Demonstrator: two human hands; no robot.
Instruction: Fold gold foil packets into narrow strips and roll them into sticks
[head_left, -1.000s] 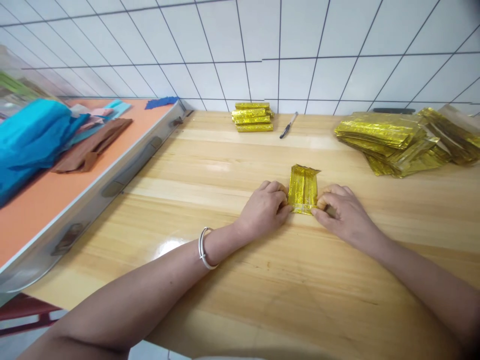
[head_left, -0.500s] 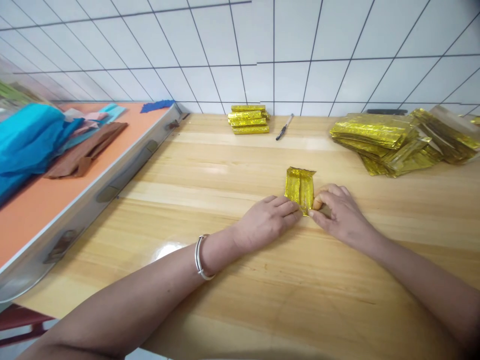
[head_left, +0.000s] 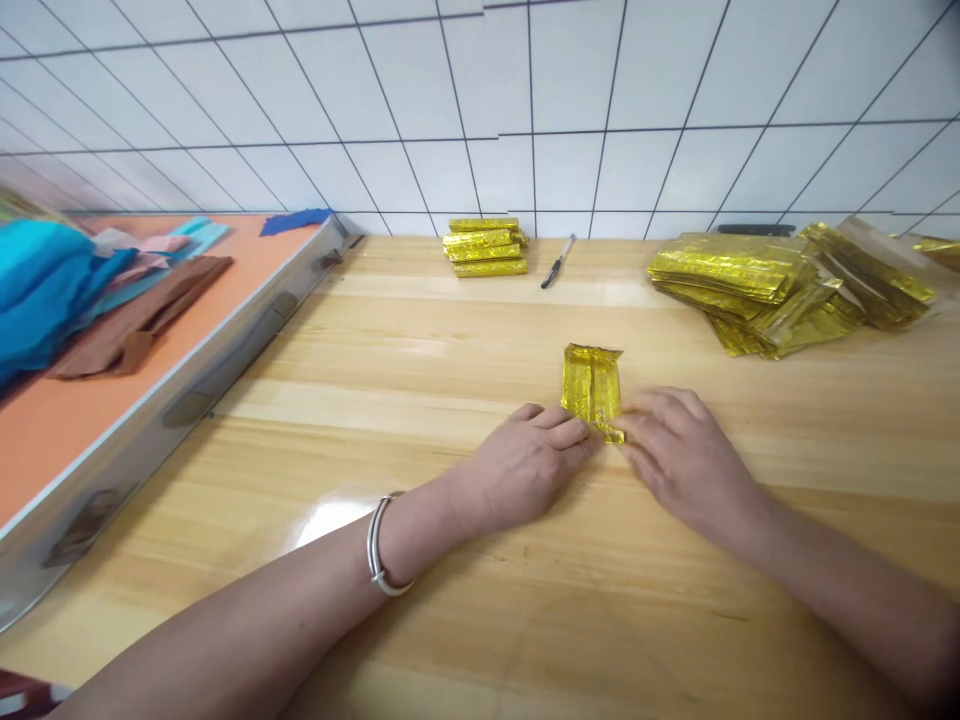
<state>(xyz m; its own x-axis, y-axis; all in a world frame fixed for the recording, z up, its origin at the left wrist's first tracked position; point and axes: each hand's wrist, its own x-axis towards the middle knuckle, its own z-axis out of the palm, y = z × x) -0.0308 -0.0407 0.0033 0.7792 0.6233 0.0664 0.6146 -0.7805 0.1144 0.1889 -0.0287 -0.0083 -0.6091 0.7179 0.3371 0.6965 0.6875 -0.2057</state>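
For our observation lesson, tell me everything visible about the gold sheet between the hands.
The gold sheet is roughly rectangular, shiny and creased, like foil, with a line down its middle. It lies on the wooden table, far right corner jutting, near edge seemingly folded. The left hand covers its near left corner; the blurred right hand is at its right edge.

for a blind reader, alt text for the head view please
Left hand rests on the near end of a gold foil piece, right hand at its corner, on a wooden table; behind lie a gold stack, a pen and a larger gold pile.
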